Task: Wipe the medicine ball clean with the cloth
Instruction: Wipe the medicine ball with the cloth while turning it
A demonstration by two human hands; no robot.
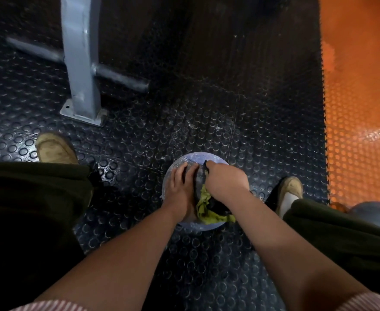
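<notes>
Wiping in progress: left hand (180, 186) flat on medicine ball (209, 157), right hand (226, 180) clenched round cloth (203, 206) atop it; pale marks remain, cleaning judged incomplete

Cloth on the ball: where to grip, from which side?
Grip the cloth at its bunched middle from above, as the right hand does: it lies crumpled over the crown of the medicine ball, loose tail trailing down the near side. The left hand covers its left side.

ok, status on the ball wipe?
Left hand flat on medicine ball, steadying. Right hand grips cloth against its top. Second ball off right, not in the way.
</notes>
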